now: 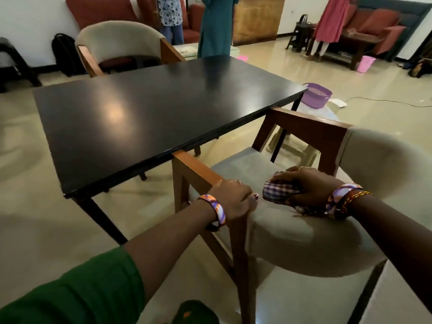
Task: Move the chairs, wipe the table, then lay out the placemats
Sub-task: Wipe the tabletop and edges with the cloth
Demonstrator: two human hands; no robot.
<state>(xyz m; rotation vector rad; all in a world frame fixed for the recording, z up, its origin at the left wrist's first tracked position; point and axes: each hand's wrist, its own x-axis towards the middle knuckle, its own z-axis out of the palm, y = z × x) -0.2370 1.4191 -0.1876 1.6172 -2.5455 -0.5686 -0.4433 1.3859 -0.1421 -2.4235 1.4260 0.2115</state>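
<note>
Big tiled living room, black surface (149, 118) in the middle. Near chair (292, 220) is tucked at its edge; left hand (233, 202) grips the armrest, right hand (308, 188) clutches a checked cloth (278, 192) on the backrest.

Near chair (268, 164) armrests under table (152, 113) edge; open floor (35, 218) left.

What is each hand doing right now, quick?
Left hand: closed, gripping the chair at its backrest corner.
Right hand: closed, holding a checked cloth against the chair back.
</note>
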